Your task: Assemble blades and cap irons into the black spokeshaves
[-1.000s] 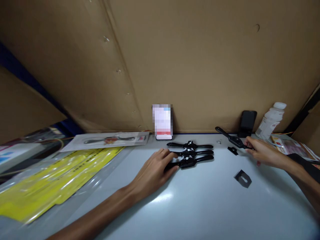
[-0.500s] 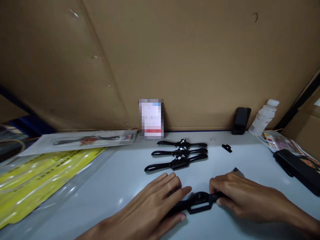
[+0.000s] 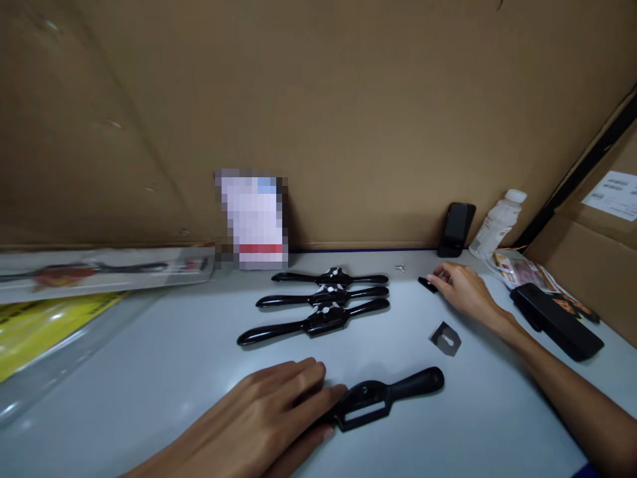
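My left hand [image 3: 283,408] is closed round the left handle of a black spokeshave body [image 3: 365,398] near the table's front. Its right handle is bare and its middle slot stands open, with no blade in it. Farther back, my right hand [image 3: 460,285] pinches a small black cap plate [image 3: 427,285], partly hidden by the fingers. A flat grey spokeshave blade [image 3: 446,339] with a keyhole slot lies in front of that hand. Beside the cap plate to the left is a small silver screw [image 3: 399,267]. Several assembled black spokeshaves [image 3: 326,318] lie in a row behind my left hand.
A phone-like screen [image 3: 261,219], blurred out, leans on the cardboard wall [image 3: 348,119]. At the back right stand a black phone [image 3: 456,229] and a plastic bottle [image 3: 499,224], near a black case [image 3: 557,322]. Packaged goods [image 3: 109,275] and yellow-printed plastic [image 3: 54,332] lie left.
My right hand has let go of the spokeshave's right handle and moved back to the cap plate. The blade now shows fully. My left hand keeps its hold; the view has shifted right.
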Motion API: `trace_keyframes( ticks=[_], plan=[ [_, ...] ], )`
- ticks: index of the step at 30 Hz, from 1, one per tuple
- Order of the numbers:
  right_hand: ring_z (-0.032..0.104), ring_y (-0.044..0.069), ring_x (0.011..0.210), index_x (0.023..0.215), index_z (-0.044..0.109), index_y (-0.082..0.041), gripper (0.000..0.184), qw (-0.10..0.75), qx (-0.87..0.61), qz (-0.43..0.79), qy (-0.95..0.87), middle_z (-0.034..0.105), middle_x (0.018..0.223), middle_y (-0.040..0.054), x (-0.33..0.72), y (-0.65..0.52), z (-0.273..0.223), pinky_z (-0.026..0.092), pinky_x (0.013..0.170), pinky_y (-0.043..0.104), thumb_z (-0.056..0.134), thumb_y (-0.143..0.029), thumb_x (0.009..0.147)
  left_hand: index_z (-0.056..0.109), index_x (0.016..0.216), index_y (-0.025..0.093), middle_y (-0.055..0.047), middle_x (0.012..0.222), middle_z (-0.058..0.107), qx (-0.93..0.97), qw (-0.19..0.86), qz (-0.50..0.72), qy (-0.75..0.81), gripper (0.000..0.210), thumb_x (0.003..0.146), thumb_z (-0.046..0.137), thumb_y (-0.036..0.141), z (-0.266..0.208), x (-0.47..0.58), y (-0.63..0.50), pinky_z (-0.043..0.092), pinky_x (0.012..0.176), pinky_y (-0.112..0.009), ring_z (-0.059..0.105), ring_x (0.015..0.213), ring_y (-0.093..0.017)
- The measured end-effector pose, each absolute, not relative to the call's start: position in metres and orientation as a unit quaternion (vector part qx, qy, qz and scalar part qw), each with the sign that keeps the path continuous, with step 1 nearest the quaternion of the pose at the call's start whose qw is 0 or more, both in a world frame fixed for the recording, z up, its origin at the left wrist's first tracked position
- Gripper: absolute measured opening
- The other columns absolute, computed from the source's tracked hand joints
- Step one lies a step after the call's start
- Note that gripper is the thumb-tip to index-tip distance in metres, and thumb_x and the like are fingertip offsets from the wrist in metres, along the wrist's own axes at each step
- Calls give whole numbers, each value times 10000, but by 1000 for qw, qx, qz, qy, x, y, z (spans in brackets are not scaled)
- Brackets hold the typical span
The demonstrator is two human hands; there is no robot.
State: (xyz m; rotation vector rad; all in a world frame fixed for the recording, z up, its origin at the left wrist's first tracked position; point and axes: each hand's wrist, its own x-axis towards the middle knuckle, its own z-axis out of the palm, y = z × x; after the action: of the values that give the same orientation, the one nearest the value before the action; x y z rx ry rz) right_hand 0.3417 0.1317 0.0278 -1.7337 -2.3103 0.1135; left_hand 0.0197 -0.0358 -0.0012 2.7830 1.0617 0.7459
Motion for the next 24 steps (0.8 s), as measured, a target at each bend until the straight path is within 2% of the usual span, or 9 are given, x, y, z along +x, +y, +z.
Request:
trace_keyframes(
  ticks=[3, 6, 9, 12, 16, 24],
  plan=[
    [691, 251, 920, 1026, 730, -159, 231, 123, -590, 49, -796, 779, 1032, 125, 343, 136, 23, 421, 717, 309, 649, -374, 1005, 686, 1203, 249, -42, 927, 731, 905, 48, 248, 342, 255, 1055, 479, 226, 0, 20, -35, 598, 661, -344, 715, 769, -208],
    [655, 208, 778, 878, 708, -168, 81, 163, -582, 125, -787, 754, 856, 72, 335, 132, 23, 423, 692, 302, 723, -238, 916, 684, 1165, 234, -25, 870, 696, 908, 53, 241, 340, 253, 1072, 450, 210, 3, 22, -34, 548, 611, -328, 671, 705, -190],
    [616, 180, 688, 786, 680, -186, 117, 242, -522, 221, -787, 713, 745, 27, 318, 111, 26, 425, 659, 301, 716, -213, 895, 670, 1124, 204, -26, 858, 669, 915, 27, 227, 331, 298, 1114, 372, 207, 6, 25, -35, 510, 588, -320, 638, 693, -186],
    [619, 167, 705, 813, 706, -200, 157, 271, -386, 296, -830, 727, 775, 20, 298, 73, 31, 428, 650, 295, 660, -257, 952, 667, 1038, 175, -26, 832, 644, 921, -30, 226, 315, 302, 1117, 376, 177, 6, 27, -35, 481, 596, -327, 602, 691, -189],
    [584, 133, 672, 839, 718, -192, 151, 268, -290, 303, -867, 703, 783, 12, 282, 32, 33, 427, 643, 275, 642, -211, 968, 659, 1020, 150, -26, 825, 628, 923, -68, 222, 307, 282, 1094, 391, 104, 4, 28, -35, 442, 586, -325, 563, 681, -184],
    [597, 152, 696, 867, 699, -172, 189, 232, -250, 258, -904, 678, 791, 39, 273, 15, 15, 430, 644, 286, 578, -188, 1011, 659, 1057, 134, -26, 828, 625, 923, -71, 222, 307, 340, 1125, 326, 125, 2, 29, -36, 457, 587, -343, 582, 696, -197]
  ],
)
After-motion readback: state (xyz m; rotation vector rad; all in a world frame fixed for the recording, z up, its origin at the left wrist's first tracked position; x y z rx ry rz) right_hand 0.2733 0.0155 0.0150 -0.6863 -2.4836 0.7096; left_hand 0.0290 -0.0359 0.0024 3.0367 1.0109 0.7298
